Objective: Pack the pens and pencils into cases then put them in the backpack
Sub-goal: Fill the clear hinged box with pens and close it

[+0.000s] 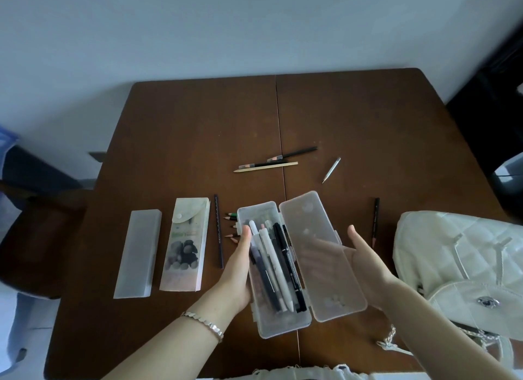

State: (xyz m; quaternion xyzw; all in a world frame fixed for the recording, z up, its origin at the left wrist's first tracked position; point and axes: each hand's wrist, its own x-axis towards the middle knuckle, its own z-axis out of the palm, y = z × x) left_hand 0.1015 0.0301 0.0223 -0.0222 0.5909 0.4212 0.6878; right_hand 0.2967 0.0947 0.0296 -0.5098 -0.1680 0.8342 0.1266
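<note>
I hold a clear plastic pencil case (283,320) open above the table's near edge. Several black and white pens (271,266) lie in its base. My left hand (236,275) grips the base along its left side, thumb on the rim. My right hand (365,263) lies flat under the hinged lid (319,238), fingers showing through it. A white quilted backpack (458,260) sits on the table at the right. Loose pencils (266,166) and a silver pen (331,170) lie farther back.
A frosted case (138,252) and a printed snap case (185,243) lie shut at the left, a long dark pencil (218,229) beside them. Short coloured pencils (232,224) poke out behind my left hand. Another dark pencil (375,221) lies near the backpack.
</note>
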